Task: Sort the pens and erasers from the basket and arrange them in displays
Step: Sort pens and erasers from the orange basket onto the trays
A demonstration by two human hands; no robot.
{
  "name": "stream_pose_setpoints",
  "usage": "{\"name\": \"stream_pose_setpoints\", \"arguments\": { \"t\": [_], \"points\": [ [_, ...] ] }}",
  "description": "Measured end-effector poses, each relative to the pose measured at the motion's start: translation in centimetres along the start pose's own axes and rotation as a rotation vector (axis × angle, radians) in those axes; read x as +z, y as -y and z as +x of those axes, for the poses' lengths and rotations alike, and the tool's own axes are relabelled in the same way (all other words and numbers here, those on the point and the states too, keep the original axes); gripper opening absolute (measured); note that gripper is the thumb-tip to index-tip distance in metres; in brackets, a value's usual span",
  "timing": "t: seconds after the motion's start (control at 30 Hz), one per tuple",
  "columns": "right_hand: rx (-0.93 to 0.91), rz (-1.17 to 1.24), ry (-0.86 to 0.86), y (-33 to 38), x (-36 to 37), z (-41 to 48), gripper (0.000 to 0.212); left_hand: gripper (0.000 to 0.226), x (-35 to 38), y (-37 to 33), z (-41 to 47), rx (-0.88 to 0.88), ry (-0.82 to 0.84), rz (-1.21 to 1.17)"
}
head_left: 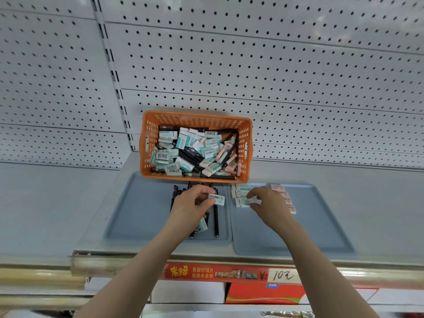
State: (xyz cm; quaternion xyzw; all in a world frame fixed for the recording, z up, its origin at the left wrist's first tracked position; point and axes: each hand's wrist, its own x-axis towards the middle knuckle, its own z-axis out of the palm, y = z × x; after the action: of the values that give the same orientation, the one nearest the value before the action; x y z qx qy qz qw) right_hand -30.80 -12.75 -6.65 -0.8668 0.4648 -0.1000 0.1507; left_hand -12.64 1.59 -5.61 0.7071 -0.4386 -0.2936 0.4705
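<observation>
Green and white, the eraser is being pinched in your left hand between thumb and fingertips, hovering over the left tray, where the black pens are lying with their long axes running away from you. Its long side is running roughly left to right, already matching the green-and-white column on the right tray, so it is sitting just left of where it belongs, across the seam between the two trays. Your right hand is the nearer one to that column; its fingers are curling round a second eraser at the column's near end, seemingly setting it down. A pink column is lying just beside, partly hidden by that hand. A third eraser is showing below your left palm; whether you are holding it or it is resting on the pens, I cannot tell. The orange basket, behind both trays, is holding a jumble of erasers and pens waiting to be sorted.
</observation>
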Motion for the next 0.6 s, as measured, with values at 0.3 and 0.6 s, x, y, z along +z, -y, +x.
{"name": "stream_pose_setpoints", "arguments": {
  "t": [0.3, 0.6],
  "points": [
    [-0.012, 0.847, 0.179, 4.5, -1.5, -1.7, 0.009, 0.013, 1.0, -1.0, 0.3, 0.013, 0.010, -0.067],
    [0.207, 0.873, -0.143, -3.0, -3.6, -2.3, 0.025, 0.033, 2.3, -2.6, 0.2, 0.015, 0.140, 0.141]
  ]
}}
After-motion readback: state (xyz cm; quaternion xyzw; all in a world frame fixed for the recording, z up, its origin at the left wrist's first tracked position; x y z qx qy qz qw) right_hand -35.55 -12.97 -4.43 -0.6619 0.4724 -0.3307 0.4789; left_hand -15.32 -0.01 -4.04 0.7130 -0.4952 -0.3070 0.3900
